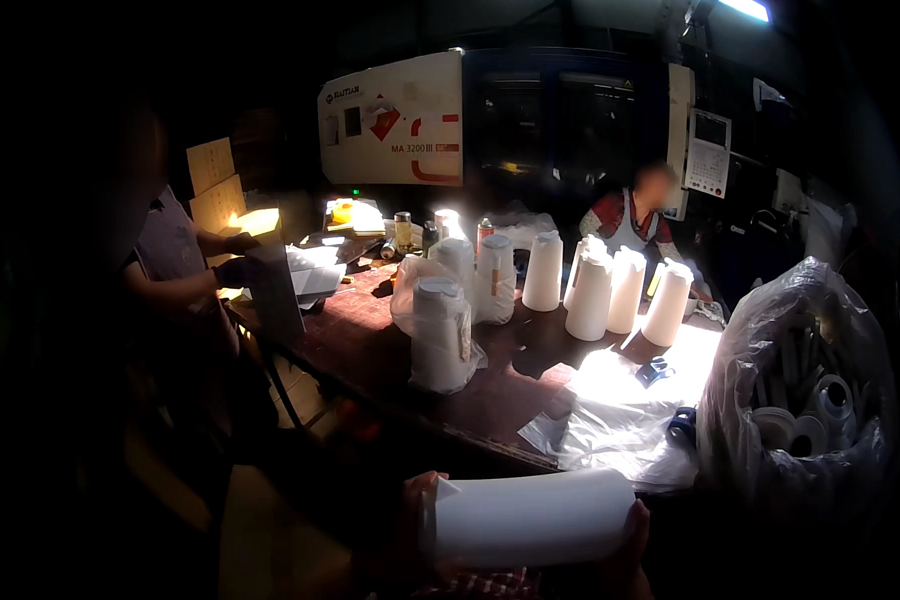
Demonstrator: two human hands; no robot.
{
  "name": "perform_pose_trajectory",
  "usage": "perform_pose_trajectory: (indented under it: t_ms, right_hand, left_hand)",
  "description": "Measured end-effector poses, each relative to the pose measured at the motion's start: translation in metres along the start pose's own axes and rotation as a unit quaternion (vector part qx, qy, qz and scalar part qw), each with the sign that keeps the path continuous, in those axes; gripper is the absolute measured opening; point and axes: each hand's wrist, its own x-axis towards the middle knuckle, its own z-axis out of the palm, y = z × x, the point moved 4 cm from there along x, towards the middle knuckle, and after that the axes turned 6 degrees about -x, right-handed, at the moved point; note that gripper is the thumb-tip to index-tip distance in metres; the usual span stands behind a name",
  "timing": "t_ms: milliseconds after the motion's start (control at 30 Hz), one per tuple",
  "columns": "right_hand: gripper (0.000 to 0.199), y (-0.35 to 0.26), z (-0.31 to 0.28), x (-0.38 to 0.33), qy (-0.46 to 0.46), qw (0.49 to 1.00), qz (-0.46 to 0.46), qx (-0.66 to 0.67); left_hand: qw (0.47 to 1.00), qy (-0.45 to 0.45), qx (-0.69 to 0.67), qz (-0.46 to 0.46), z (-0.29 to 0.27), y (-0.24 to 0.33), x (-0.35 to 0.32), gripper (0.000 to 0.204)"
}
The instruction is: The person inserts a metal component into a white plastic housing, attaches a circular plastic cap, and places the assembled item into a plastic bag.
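A white, tapered jug [535, 515] lies sideways in front of me, held between my two hands. At its left end, where a small pointed lip shows, my left hand [420, 492] is wrapped round the rim. The fingers of my right hand [632, 528] curl round the other end. Both hands are dim and partly hidden by the jug. Beyond them, a stack of clear plastic bags [625, 440] lies brightly lit at the near corner of the table [370, 355].
Several white jugs [590, 300] stand upright on the table; others, such as a bagged jug [440, 335], are in clear plastic. At right is a big clear sack [730, 400] of white parts. One co-worker [635, 215] is across the table, another [185, 250] at left handling cardboard [275, 280].
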Motion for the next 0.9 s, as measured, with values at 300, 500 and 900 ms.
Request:
perform_pose_trajectory:
  t_ms: [300,500,900]
  right_hand:
    - [0.092,-0.036,0.009,-0.02,-0.118,0.959,-0.131,-0.221]
    - [0.069,-0.002,-0.047,-0.002,-0.063,0.985,-0.108,-0.117]
    - [0.027,-0.105,0.121,-0.049,-0.259,0.481,-0.427,-0.721]
  left_hand:
    - [0.906,0.057,-0.382,-0.172,0.014,-0.049,-0.029,0.091]
    - [0.922,0.055,-0.321,-0.207,0.019,-0.027,-0.019,0.08]
    - [0.665,0.146,-0.622,-0.387,0.04,-0.094,-0.064,0.059]
